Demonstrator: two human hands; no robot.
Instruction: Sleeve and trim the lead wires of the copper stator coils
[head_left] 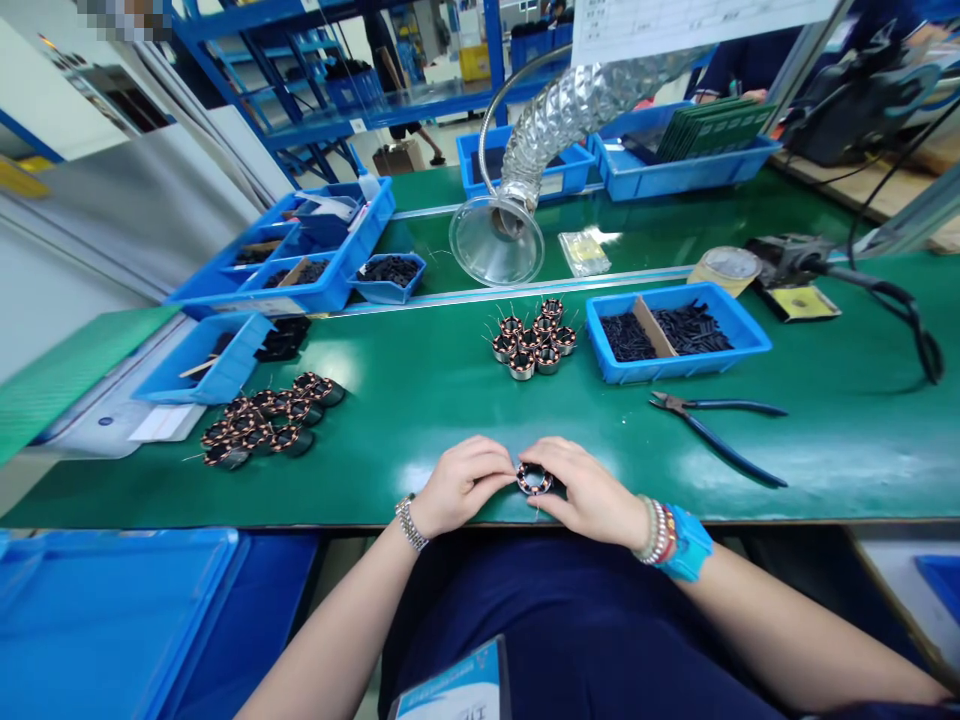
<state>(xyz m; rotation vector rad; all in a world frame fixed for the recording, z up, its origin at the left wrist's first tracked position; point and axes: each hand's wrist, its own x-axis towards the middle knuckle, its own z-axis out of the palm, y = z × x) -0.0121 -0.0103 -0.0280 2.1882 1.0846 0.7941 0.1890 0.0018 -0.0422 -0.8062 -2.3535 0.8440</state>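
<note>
1. Coil in work: at the counter's front edge, about midway along, between the two hands. Its open ring faces up toward the wearer.
2. Right hand: fingers grasping the coil, thumb on the near side, the others curved round the far side.
3. Left hand: fingers drawn together at the coil's left rim. Pinching a wire end or only touching the rim: cannot tell.
4. A thin wire seems to stick out on the near side, beside the right thumb.
5. Step in hand, by my reading: close fingertip work on the coil's left rim, right hand steadying, left hand doing the fine part. Exact action too small to make out.
6. Next move, I judge, calls for a firm right grip, light left fingertips, and no bending of the loose wire.
7. Beyond the hands, toward the counter's far side: middle cluster of similar coils, wires sticking up. Left cluster near the counter's left end.
8. Right of the middle cluster: blue tray of black pieces. Pliers between tray and front edge, jaws pointing left, neither hand touching them.
</note>
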